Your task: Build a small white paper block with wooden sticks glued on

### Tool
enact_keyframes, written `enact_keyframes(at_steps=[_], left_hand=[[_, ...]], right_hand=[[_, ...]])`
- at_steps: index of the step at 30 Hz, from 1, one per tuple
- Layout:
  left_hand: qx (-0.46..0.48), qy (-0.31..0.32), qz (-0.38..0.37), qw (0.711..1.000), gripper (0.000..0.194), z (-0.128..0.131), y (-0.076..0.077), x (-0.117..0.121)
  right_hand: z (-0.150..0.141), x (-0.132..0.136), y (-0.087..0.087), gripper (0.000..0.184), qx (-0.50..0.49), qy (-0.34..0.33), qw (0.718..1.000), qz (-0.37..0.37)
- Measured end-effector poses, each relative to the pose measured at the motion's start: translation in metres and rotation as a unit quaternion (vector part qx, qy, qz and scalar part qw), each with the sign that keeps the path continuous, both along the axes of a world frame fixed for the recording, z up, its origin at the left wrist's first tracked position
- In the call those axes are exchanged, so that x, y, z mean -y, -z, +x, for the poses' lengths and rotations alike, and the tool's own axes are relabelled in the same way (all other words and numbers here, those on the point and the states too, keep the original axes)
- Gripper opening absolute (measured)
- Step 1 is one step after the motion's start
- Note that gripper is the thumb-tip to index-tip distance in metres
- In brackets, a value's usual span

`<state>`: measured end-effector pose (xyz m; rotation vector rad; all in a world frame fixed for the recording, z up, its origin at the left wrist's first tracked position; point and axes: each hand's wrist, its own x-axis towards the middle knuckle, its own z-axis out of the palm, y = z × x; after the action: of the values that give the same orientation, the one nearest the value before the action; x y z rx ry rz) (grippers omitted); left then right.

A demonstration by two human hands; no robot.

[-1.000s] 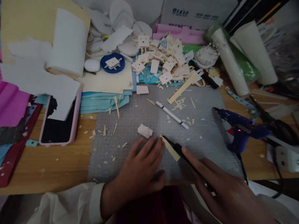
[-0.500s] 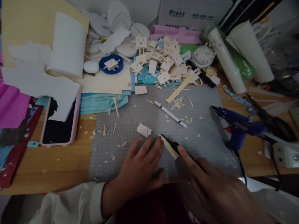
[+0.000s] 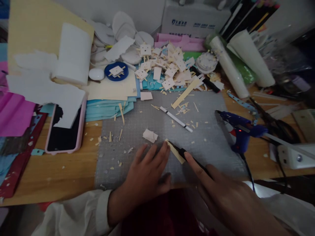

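My right hand (image 3: 219, 190) grips a slim black craft knife (image 3: 181, 151), index finger stretched along its handle. The knife's tip rests over a small cream paper strip (image 3: 177, 156) on the grey cutting mat (image 3: 209, 154). My left hand (image 3: 150, 170) lies flat with fingers spread, its fingertips by the strip's upper end. Just beyond them sits a crumpled whitish paper piece (image 3: 150, 135). Farther up the mat are a white pen with black bands (image 3: 176, 119) and a longer cream strip (image 3: 185, 94).
A blue hot glue gun (image 3: 242, 127) with a lit red light lies at right, its cord hanging off the edge. Behind the mat rises a heap of small paper figures (image 3: 172, 68). A pink-cased phone (image 3: 65, 137) and stacked blue paper (image 3: 108, 109) are at left.
The camera view has shifted slightly, so everything sits a little differently in frame. Both hands keep nearly the same pose around the strip, with the knife still in my right hand.
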<state>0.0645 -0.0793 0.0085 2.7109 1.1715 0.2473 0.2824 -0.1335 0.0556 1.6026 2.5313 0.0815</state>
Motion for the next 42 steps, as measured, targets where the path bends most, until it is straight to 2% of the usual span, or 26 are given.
enact_keyframes(at_steps=[13, 23, 42], left_hand=[[0.004, 0.005, 0.002, 1.000, 0.064, 0.000, 0.000, 0.000], [0.009, 0.005, -0.001, 1.000, 0.061, 0.000, -0.001, 0.000], [-0.003, 0.004, 0.003, 1.000, 0.063, 0.000, 0.000, -0.001]], right_hand=[[0.007, 0.014, -0.001, 0.061, -0.017, 0.002, 1.000, -0.024], [0.006, 0.022, 0.001, 0.056, -0.019, 0.004, 1.000, -0.008], [0.011, 0.046, 0.008, 0.068, -0.035, 0.037, 0.999, -0.002]])
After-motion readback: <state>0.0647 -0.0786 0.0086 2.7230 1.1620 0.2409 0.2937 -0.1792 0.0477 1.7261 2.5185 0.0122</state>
